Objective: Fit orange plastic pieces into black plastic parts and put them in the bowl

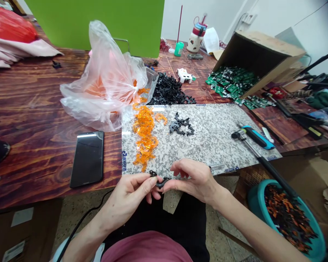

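Just off the front edge of the speckled stone board (207, 127), a small curved black plastic part (161, 182) is held between both hands. My left hand (138, 187) pinches its left end between thumb and fingers. At the other end my right hand (192, 180) grips it with the thumb, its forefinger raised and curved. Whether an orange piece sits in the black part cannot be seen. On the board lie a row of orange translucent plastic clips (144, 127), one separate orange clip (161, 118) and a small group of black parts (182, 124).
A clear plastic bag (106, 83) and a phone (87, 158) lie left of the board. Behind it is a black heap (169, 89). A tipped carton (262, 47) spills green circuit boards (232, 80). A blue-handled cutter (258, 137) rests right, above a teal bucket (255, 198) of black-and-orange pieces.
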A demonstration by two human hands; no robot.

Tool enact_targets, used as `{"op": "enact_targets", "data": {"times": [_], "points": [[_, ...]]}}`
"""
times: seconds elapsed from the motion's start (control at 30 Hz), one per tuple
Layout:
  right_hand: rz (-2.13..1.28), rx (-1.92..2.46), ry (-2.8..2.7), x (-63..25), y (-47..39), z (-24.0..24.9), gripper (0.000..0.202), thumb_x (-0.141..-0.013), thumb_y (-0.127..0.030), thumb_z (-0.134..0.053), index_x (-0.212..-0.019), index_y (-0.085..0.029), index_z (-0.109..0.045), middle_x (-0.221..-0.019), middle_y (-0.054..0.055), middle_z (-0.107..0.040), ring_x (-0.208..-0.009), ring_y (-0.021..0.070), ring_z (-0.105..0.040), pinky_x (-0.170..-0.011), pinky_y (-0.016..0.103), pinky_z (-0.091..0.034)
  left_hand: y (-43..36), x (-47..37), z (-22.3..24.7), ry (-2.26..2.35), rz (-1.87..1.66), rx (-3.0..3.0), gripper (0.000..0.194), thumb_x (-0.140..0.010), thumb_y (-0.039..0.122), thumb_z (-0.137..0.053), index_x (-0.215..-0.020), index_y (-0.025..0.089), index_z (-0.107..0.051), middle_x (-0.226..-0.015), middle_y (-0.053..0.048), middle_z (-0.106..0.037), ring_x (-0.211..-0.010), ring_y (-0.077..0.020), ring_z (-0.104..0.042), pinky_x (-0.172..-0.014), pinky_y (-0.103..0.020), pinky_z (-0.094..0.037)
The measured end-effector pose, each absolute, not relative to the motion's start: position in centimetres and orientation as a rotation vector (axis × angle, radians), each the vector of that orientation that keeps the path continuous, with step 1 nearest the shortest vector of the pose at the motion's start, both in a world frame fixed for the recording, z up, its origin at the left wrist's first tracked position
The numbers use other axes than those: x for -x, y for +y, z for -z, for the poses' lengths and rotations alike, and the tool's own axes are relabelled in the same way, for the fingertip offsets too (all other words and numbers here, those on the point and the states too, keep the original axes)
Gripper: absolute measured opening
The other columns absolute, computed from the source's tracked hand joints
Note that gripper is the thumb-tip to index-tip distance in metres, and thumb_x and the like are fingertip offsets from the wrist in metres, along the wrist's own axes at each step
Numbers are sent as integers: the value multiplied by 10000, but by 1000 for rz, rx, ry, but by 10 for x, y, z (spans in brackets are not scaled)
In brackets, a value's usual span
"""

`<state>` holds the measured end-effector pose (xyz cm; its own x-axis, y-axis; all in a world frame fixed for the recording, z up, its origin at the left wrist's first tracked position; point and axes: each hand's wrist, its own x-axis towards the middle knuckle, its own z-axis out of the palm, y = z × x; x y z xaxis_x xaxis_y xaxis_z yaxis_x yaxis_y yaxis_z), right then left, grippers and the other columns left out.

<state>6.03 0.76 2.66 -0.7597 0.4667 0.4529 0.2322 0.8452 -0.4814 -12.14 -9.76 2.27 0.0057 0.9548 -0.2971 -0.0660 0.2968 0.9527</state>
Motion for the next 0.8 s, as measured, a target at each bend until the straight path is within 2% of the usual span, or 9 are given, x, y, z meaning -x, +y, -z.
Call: {"op": "enact_targets", "data": {"times": [0.1,0.2,0.37,0.47,0.63,0.8], "points": [[-740,604,-2376,-61,2,-26,391,-759,-523,-665,-881,-159,-587,-684,1,-617,-548,90,-523,-512,194,-428,-96,124,-23,1303,-1031,-916,275,-873,358,-568,-925,150,-740,-644,-29,-711,-541,-113,-569,-564,-205,-446],[-957,680,-2342,-60,-3,-29,352,-766,-417,-713,-970,-153,-600,-732,4,-621,-610,99,-549,-570,201,-461,-96,125,-23,1316,-1038,-923,279,-877,362,-565,-928,147,-735,-632,-22,-704,-545,-110,-567,-575,-206,-446],[-1267,807,-2296,-57,-9,-37,185,-828,-285,-658,-963,-160,-642,-727,-1,-621,-617,96,-550,-570,201,-445,-96,125,-22,1321,-1041,-980,283,-891,357,-541,-924,140,-719,-655,-21,-688,-584,-122,-572,-566,-210,-448],[-1438,886,-2230,-54,-12,-37,139,-858,-274,-608,-931,-167,-656,-722,2,-636,-604,94,-543,-544,201,-420,-98,126,-22,1339,-1019,-1035,255,-904,329,-526,-894,152,-710,-658,-4,-667,-611,-120,-572,-579,-204,-444],[-1791,961,-1861,-51,-18,-30,163,-856,-315,-613,-884,-156,-637,-729,8,-649,-631,93,-567,-585,207,-445,-97,123,-25,1371,-1070,-1028,251,-908,310,-510,-872,147,-698,-637,6,-638,-587,-114,-544,-568,-205,-435],[-1844,1047,-1476,-43,-29,-24,209,-795,-358,-684,-833,-158,-639,-631,-21,-606,-516,66,-516,-468,173,-431,-96,112,-26,1398,-1227,-876,240,-862,327,-582,-966,148,-702,-652,6,-622,-625,-129,-554,-617,-220,-475]]}}
